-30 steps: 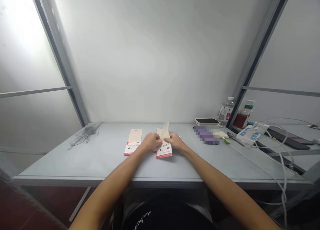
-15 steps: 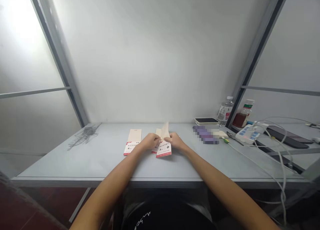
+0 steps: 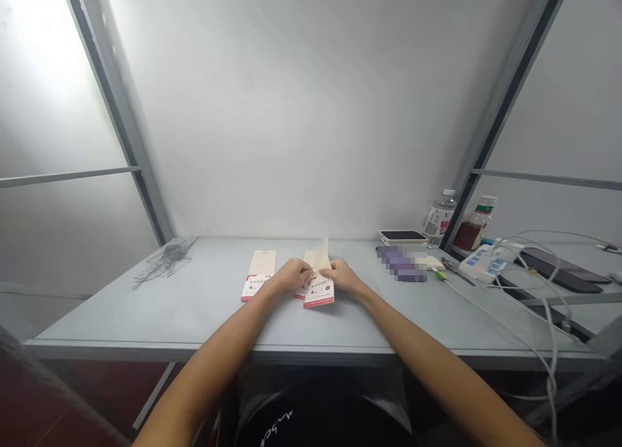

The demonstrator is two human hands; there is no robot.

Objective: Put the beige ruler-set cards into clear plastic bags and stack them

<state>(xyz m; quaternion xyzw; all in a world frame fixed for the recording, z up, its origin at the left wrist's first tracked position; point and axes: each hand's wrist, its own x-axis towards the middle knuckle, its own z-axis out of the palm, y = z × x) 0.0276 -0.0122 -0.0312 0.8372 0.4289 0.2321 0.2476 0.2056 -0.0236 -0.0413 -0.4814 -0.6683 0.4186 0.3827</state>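
Both hands are at a white-and-cream paper packet [image 3: 319, 293] with a red lower edge and printed characters with a "4". My left hand [image 3: 294, 275] is closed with its fingertips pinching at the packet's upper left side. My right hand [image 3: 342, 276] grips its right side, thumb on the front. A cream flap or sheet rises from the packet's top between the hands. Partly hidden under it and my left hand lies another packet [image 3: 300, 295]. A similar packet [image 3: 259, 282] rests flat to the left, its lower right corner behind my left forearm.
On the right of the grey table [image 3: 204, 317] lie a phone [image 3: 403, 236], a blurred purple item [image 3: 401, 264], pliers [image 3: 457, 270], and a power strip [image 3: 488, 262] with cables. A water bottle [image 3: 440, 219] and a jar [image 3: 473, 225] stand behind. A dark wiry tangle [image 3: 168, 259] lies left.
The raised cream flap stands a little more upright and narrower. Both hands keep their hold on the packet in nearly the same place. The view has shifted slightly.
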